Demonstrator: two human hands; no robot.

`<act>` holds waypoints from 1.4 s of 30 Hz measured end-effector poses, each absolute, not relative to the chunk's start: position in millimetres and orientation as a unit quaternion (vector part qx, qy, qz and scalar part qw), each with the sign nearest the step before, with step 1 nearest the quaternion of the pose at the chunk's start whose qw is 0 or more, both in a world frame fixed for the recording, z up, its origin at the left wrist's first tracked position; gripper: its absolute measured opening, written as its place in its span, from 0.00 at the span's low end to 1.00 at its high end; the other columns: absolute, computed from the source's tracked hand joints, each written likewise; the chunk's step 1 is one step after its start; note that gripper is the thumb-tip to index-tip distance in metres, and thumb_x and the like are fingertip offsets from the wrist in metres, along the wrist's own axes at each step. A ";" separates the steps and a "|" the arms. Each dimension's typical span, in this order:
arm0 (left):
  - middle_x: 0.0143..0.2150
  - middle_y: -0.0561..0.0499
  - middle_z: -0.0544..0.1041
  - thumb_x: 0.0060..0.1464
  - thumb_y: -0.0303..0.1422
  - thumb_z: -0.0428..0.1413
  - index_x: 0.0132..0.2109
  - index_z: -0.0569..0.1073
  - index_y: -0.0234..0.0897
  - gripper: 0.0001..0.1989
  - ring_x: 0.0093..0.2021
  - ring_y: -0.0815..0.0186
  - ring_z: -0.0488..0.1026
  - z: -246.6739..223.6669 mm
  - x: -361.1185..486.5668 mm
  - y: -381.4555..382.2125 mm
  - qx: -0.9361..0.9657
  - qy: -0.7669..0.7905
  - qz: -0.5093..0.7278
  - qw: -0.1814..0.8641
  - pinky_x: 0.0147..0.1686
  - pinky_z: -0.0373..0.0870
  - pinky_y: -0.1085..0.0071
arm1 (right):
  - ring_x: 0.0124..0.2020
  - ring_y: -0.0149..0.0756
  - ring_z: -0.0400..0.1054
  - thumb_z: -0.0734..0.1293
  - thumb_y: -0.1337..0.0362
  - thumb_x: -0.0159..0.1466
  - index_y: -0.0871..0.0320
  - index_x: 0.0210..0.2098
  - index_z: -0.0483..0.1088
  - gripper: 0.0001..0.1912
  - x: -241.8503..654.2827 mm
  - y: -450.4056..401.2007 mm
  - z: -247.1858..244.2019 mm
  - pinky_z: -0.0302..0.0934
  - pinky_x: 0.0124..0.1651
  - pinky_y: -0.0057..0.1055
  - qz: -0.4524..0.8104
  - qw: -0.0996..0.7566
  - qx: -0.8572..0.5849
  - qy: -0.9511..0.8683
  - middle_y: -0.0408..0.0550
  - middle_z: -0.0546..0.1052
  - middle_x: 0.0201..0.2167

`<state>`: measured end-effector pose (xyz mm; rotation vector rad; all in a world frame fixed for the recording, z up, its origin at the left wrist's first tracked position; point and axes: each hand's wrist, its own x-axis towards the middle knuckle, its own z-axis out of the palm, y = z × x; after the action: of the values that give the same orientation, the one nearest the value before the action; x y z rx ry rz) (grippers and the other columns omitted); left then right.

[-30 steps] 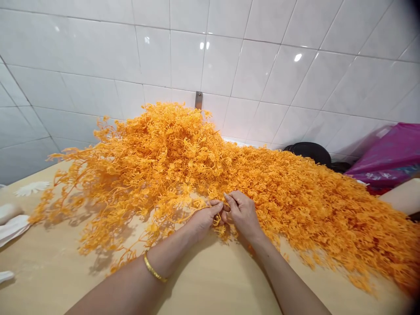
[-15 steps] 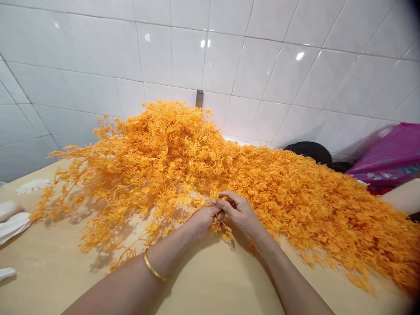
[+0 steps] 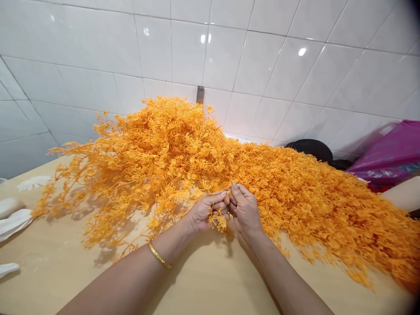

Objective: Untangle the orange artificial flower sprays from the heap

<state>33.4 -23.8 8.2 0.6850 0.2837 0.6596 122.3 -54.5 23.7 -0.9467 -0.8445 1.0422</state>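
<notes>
A large heap of orange plastic sprigs [image 3: 170, 144] spreads across the pale tabletop [image 3: 210, 284]. At the front of the heap, my left hand [image 3: 208, 212] is closed on a small orange sprig [image 3: 217, 220], whose curled tips hang below the fingers. My right hand [image 3: 245, 208] is closed in a pinch with its fingertips against those of my left hand, on the upper end of the same sprig. The exact grip between the fingertips is partly hidden.
White objects [image 3: 15, 223] lie at the left edge, with a white flower-like piece [image 3: 33, 182] behind them. Black round things [image 3: 313, 150] and a purple bag [image 3: 390, 151] stand at the back right. A tiled wall [image 3: 190, 52] rises behind.
My right hand has turned more upright and its fingers have curled in. My left hand has turned, showing more of its palm and the hanging sprig.
</notes>
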 end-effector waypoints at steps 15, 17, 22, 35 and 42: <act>0.16 0.55 0.59 0.52 0.35 0.47 0.25 0.66 0.31 0.13 0.17 0.74 0.59 8.5 29.7 -23.1 0.216 0.175 0.394 0.876 0.24 0.64 0.72 | 0.10 0.19 0.45 0.65 0.55 0.51 0.57 0.21 0.56 0.15 181.2 -46.2 31.6 0.39 0.12 0.20 0.411 0.737 -0.447 -0.296 0.33 0.54 0.12; 0.19 0.53 0.62 0.53 0.34 0.46 0.26 0.67 0.30 0.13 0.20 0.73 0.61 9.8 29.3 -19.8 0.201 0.188 0.432 0.859 0.27 0.66 0.70 | 0.11 0.19 0.47 0.67 0.57 0.48 0.57 0.22 0.57 0.14 176.8 -48.4 30.1 0.38 0.13 0.20 0.411 0.706 -0.476 -0.327 0.34 0.60 0.15; 0.19 0.53 0.62 0.53 0.33 0.45 0.28 0.67 0.31 0.12 0.20 0.73 0.62 9.9 27.0 -14.4 0.215 0.211 0.453 0.839 0.26 0.65 0.71 | 0.11 0.17 0.45 0.64 0.55 0.51 0.57 0.29 0.60 0.13 166.7 -54.6 29.2 0.36 0.14 0.20 0.470 0.592 -0.503 -0.418 0.38 0.67 0.21; 0.11 0.61 0.49 0.51 0.42 0.46 0.23 0.59 0.35 0.16 0.11 0.77 0.47 16.4 33.8 -20.0 0.233 0.295 0.432 0.820 0.18 0.58 0.76 | 0.17 0.24 0.48 0.60 0.58 0.56 0.58 0.21 0.59 0.12 146.9 -57.4 21.0 0.45 0.19 0.22 0.253 0.557 -0.555 -0.564 0.37 0.56 0.15; 0.12 0.62 0.50 0.50 0.44 0.47 0.24 0.58 0.36 0.16 0.11 0.77 0.48 5.8 32.0 -13.7 0.211 0.308 0.478 0.795 0.19 0.60 0.74 | 0.14 0.21 0.47 0.62 0.57 0.54 0.56 0.26 0.57 0.10 181.3 -47.0 30.6 0.42 0.14 0.20 0.217 0.744 -0.541 -0.327 0.36 0.59 0.17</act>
<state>32.0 -13.7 5.8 0.4539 0.6610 1.0279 181.3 -47.0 30.6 -1.1838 -0.7164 0.4762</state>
